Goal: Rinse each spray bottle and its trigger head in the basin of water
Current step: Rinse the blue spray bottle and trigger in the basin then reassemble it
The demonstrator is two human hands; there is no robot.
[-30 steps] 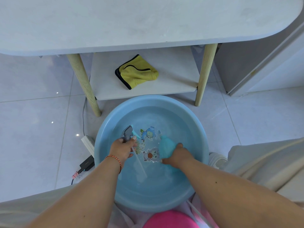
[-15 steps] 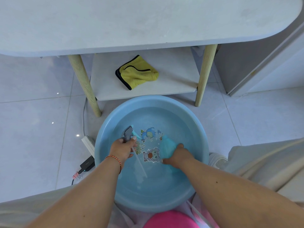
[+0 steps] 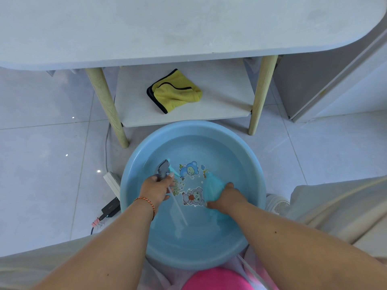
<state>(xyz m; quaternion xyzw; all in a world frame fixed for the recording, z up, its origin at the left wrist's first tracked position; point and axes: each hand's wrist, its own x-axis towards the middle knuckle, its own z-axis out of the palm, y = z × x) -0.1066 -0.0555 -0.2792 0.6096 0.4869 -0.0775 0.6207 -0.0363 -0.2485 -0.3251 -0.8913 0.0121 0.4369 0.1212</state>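
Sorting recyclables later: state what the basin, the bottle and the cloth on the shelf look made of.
Round light-blue basin: likely plastic, smooth moulded rim with soft sheen. Translucent teal spray bottle: probably thin plastic, see-through. Folded yellow cloth: seemingly microfibre, fuzzy matte pile, black-stitched edge.

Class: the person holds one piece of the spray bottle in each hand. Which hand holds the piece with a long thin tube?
The left hand: its trigger head trails a tube; the right hand holds the bottle.
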